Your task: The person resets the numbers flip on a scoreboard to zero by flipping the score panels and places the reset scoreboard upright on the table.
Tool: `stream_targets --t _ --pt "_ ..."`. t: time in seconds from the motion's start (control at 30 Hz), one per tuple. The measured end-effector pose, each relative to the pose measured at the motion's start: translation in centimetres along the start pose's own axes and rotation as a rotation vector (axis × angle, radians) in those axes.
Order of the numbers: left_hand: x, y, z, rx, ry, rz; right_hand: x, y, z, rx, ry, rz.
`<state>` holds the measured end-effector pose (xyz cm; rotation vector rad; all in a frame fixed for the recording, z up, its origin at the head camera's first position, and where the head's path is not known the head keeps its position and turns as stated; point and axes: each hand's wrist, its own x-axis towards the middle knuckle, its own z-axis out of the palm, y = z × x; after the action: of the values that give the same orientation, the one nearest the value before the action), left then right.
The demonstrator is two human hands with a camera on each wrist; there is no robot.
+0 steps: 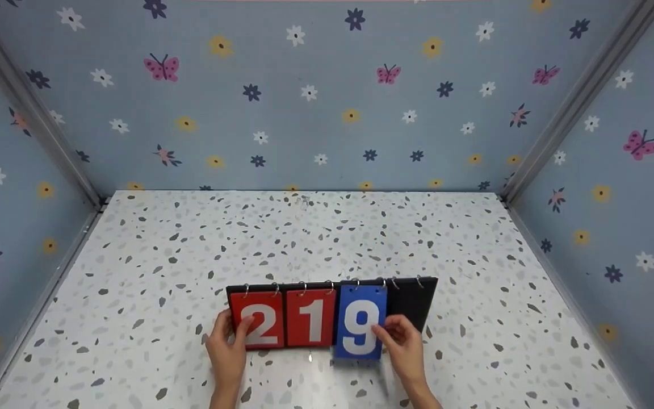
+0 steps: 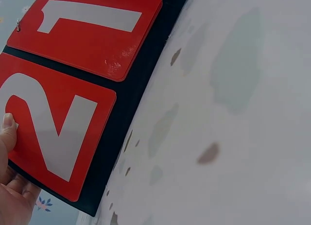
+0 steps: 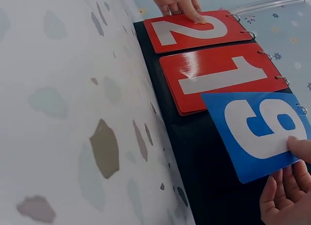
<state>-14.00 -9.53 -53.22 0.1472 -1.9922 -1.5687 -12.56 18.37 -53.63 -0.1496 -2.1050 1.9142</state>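
Note:
A black flip scoreboard [image 1: 412, 301] stands tilted on the speckled table. On its rings hang a red card with a white 2 [image 1: 273, 335], a red card with a white 1 [image 1: 327, 335] and a blue card with a white 9 [image 1: 361, 292]. My left hand [image 1: 227, 346] grips the board's left end, its thumb on the front of the 2 card. With thumb in front and fingers behind, my right hand [image 1: 406, 346] pinches the right edge of the blue card. In the right wrist view, that blue card [image 3: 243, 159] stands away from the black backing.
Two bare rings [image 1: 419, 281] sit at the board's right end, over plain black backing. The white speckled table [image 1: 304, 238] extends behind and to both sides. Flower-patterned blue panels [image 1: 315, 113] wall the table at the back, left and right.

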Motion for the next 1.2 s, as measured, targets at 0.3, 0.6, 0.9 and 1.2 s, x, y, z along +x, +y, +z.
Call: stream_targets --t 0.3,0.6,0.9,1.2 --pt "0.0 0.0 0.0 -0.007 0.002 0.039 -0.9 -1.5 -0.9 0.076 -0.064 -0.115" --pt "0.0 0.0 0.0 -0.001 0.008 0.045 0.2 -0.3 -2.9 0.109 -0.198 -0.263" --pt "0.1 0.2 0.0 0.022 -0.004 0.012 0.3 -6.0 -3.5 0.129 -0.304 -0.219" --pt "0.0 0.2 -0.1 0.015 -0.002 0.005 2.9 -7.2 -2.9 0.086 -0.250 -0.480"
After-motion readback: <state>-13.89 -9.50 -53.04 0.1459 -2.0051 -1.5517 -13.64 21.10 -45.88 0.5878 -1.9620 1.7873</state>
